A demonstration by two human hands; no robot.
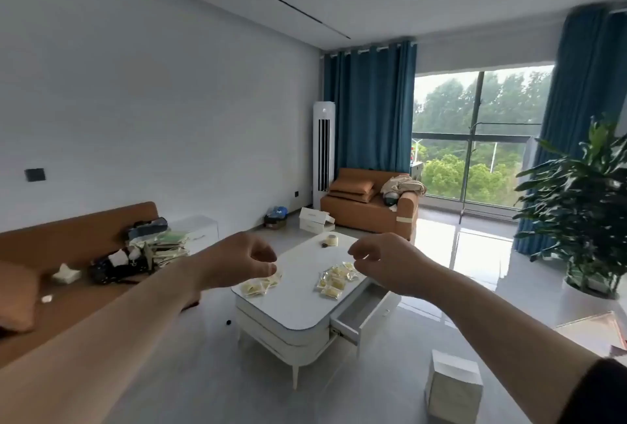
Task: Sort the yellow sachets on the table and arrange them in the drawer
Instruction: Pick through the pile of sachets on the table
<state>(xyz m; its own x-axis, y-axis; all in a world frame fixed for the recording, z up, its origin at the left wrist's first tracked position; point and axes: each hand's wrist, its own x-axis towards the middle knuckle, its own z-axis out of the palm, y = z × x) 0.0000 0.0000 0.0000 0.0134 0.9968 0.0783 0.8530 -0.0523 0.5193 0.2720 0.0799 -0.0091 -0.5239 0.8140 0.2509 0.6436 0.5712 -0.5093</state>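
Note:
A white coffee table stands in the middle of the room. Two heaps of yellow sachets lie on its top: a smaller left heap and a larger right heap. On the table's right side a white drawer is pulled out and looks empty inside. Both my arms reach forward above the table. My left hand hovers over the left heap with loosely curled fingers and holds nothing. My right hand hangs beside the right heap, fingers loosely curled, also holding nothing.
A tape roll sits at the table's far end. An orange sofa with piled clutter runs along the left. A white box stands on the floor near right. A large potted plant is at right, an orange armchair beyond.

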